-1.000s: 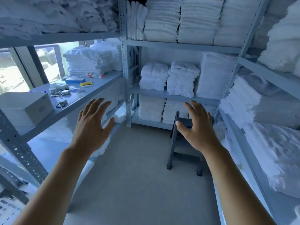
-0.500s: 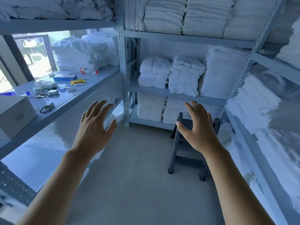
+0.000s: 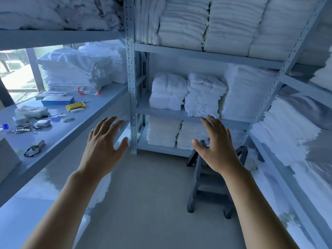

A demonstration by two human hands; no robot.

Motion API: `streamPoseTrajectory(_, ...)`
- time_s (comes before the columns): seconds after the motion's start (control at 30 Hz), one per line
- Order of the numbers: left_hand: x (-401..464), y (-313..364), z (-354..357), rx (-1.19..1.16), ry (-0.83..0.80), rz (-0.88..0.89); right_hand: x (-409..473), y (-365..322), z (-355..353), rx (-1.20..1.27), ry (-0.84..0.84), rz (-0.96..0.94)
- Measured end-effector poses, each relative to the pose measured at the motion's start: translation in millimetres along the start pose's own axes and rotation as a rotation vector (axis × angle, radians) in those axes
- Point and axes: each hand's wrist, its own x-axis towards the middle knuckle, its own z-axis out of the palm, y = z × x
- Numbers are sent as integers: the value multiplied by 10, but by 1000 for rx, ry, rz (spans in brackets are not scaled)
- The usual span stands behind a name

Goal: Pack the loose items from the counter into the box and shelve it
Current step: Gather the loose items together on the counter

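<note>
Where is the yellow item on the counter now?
In the head view the yellow item lies on the counter at the left, just right of the blue box and in front of the lying bottle.

View turned right and slightly upward, white box carried almost out of frame at the left edge, counter items shifted leftward, step stool brought further into sight, both hands held out as they were.
</note>
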Motion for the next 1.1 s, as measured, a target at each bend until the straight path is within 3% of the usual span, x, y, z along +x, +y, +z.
streamPoseTrajectory(0.53, 749, -819, 460, 20, -70, -4, 1089, -107, 773, -28, -15, -7)
streamPoseTrajectory(1.1, 2187, -1042, 1430, 136, -72, -129, 2953, 920, 1627, 93, -69, -58)
